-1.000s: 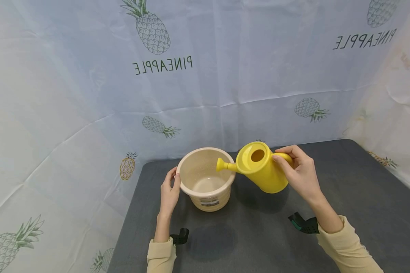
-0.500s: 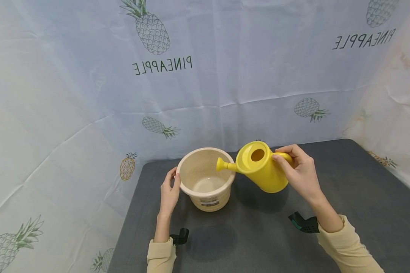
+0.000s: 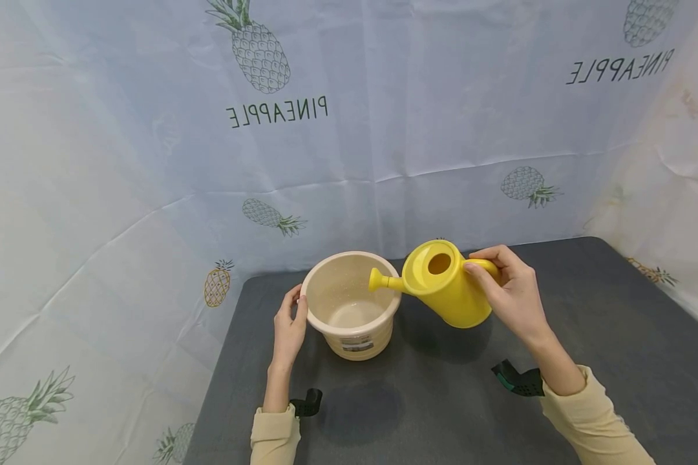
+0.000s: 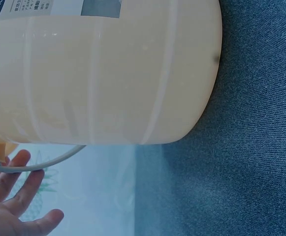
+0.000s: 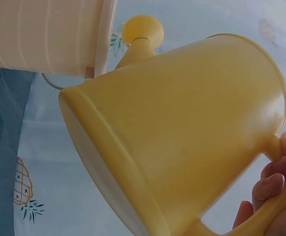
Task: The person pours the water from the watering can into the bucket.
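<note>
A cream bucket (image 3: 378,337) with a ribbed side and a label stands upright on the dark table. At its left rim my left hand (image 3: 289,328) holds on, thumb toward me. The left wrist view shows the fingers (image 4: 27,194) beside the bucket's thin wire handle (image 4: 59,158). My right hand (image 3: 516,296) grips the handle of a yellow watering can (image 3: 462,300), which is raised off the table and tilted left. Its spout head (image 3: 375,279) hangs over the bucket's opening. I cannot make out any water stream. Small specks show on the bucket's inner wall.
The dark grey table (image 3: 442,413) runs beneath both hands. Behind and to the left hangs a pale curtain (image 3: 349,129) printed with pineapples, close to the table's back edge. A black wrist mount (image 3: 308,403) sits on the left wrist, another (image 3: 518,380) on the right.
</note>
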The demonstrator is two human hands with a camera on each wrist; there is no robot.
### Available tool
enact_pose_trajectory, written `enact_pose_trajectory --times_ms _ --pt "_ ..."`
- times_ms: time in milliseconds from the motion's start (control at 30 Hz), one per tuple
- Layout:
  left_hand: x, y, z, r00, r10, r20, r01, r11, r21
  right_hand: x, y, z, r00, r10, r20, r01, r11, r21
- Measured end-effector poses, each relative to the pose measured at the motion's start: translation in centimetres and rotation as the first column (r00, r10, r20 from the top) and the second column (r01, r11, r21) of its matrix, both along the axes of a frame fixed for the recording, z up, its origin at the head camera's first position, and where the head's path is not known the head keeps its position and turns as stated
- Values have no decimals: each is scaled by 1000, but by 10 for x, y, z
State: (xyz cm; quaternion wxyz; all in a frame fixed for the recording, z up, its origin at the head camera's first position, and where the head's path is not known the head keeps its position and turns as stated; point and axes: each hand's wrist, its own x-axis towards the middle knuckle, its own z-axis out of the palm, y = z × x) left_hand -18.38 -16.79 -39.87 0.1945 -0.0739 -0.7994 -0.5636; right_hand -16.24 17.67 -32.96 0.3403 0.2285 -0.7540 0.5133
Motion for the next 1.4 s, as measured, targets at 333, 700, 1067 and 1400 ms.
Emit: enact_pose_trajectory --times_ms 333,700,1067,1400 --pt "1 0 0 1000 0 2 0 1000 -1 -1 1 -1 1000 -6 -3 6 1000 8" --pt "1 0 1 1000 2 3 -2 1000 -5 -3 2 -2 1000 -3 -4 3 1000 6" --pt "1 0 1 1000 -4 11 4 1000 0 -1 1 1 1000 4 -3 -4 1000 2" --pt "2 0 1 1000 -3 -3 3 1000 2 10 -7 15 1000 8 -8 -8 1000 6"
